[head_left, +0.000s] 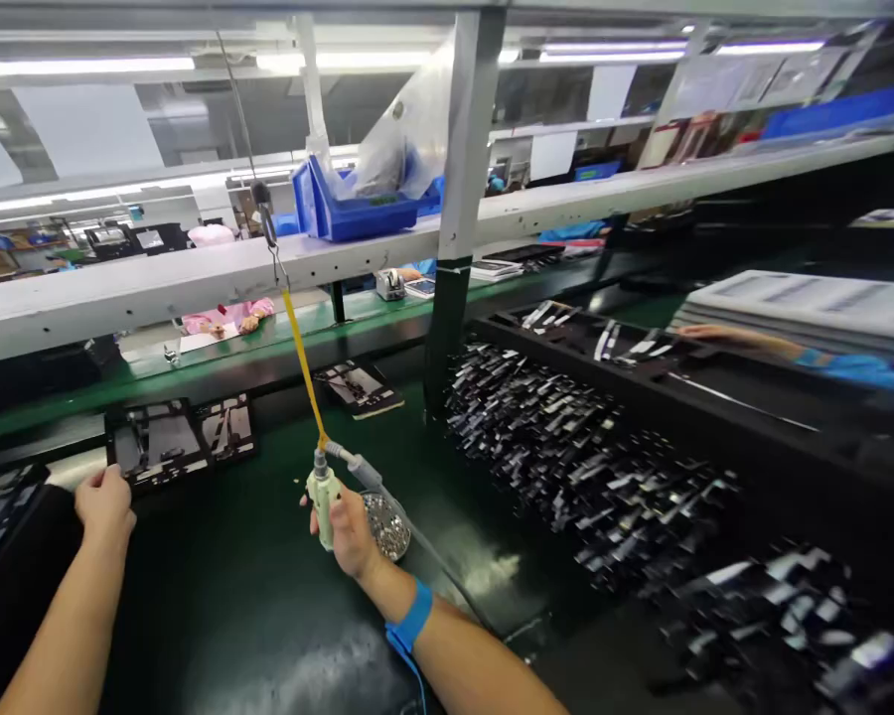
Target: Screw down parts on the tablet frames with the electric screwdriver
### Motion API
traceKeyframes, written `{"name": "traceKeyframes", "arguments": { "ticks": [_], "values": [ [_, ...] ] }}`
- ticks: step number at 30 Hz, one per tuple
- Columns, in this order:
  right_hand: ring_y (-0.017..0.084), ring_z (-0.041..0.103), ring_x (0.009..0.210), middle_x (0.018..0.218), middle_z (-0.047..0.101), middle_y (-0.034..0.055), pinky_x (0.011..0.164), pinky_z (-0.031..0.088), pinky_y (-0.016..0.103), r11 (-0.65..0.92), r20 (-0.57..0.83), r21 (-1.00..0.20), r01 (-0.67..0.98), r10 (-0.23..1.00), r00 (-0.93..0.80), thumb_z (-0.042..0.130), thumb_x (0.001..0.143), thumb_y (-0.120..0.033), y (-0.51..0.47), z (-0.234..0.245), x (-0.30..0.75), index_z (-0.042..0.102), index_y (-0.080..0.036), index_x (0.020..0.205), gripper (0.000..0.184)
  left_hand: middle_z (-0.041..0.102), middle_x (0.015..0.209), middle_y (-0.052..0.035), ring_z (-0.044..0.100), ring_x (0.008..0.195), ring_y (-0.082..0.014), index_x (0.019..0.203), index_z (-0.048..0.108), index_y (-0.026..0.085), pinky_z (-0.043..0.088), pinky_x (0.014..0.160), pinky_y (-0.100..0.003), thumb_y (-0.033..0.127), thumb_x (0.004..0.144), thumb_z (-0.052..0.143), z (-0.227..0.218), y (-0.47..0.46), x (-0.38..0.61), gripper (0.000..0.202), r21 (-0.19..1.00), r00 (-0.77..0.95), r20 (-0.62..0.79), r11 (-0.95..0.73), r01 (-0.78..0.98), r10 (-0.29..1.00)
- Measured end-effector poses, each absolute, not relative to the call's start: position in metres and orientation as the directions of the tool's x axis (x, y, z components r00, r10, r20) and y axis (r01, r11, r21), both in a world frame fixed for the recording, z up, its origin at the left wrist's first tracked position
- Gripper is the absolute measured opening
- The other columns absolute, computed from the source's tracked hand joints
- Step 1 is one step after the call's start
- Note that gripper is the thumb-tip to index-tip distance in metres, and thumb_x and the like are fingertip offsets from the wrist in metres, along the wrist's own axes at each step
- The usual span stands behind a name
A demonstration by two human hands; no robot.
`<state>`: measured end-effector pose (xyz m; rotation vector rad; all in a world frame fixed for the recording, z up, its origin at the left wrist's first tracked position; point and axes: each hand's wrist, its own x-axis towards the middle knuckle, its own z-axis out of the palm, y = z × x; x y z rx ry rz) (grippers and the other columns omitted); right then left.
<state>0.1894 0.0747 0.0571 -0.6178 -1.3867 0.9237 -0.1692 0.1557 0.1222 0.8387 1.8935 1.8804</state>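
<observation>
My right hand is wrapped around a pale green electric screwdriver, which hangs upright from a yellow cord, with a grey cable leaving its top. Just behind that hand sits a round dish of small metal parts, partly covered by it. Over on the left, my left hand has its fingers curled together at the edge of the row of flat device panels; what they hold, if anything, is hidden. The nearest dark panel lies just right of those fingers.
A large heap of small dark and silver strips covers the right of the green bench. Behind it stands a black tray. A co-worker's hand reaches in there. A post and white shelf stand ahead.
</observation>
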Motion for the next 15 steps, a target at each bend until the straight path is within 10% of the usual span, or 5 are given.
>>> {"name": "traceKeyframes", "arguments": {
  "ticks": [10,15],
  "values": [
    [0.015,0.054,0.053,0.063,0.059,0.0010,0.050,0.043,0.027,0.558,0.555,-0.820,-0.125,0.830,0.063,0.034,0.098,-0.076,0.089,0.057,0.208,0.067,-0.018,0.098,0.067,0.076,0.108,-0.0044,0.075,0.087,-0.0175,0.141,0.062,0.029,0.062,0.092,-0.037,0.019,0.094,0.059,0.040,-0.009,-0.054,0.049,0.915,-0.504,-0.376,0.225,-0.335,0.778],
    [0.016,0.056,0.055,0.064,0.058,0.0005,0.050,0.044,0.028,0.530,0.526,-0.842,-0.101,0.848,0.070,0.034,0.096,-0.078,0.093,0.054,0.209,0.064,-0.020,0.089,0.066,0.063,0.146,-0.0055,0.059,0.136,-0.0246,0.145,0.059,0.030,0.039,0.123,-0.046,0.039,0.097,0.061,0.008,-0.051,-0.032,0.049,0.932,-0.500,-0.343,0.353,-0.078,0.795]
  ]
}}
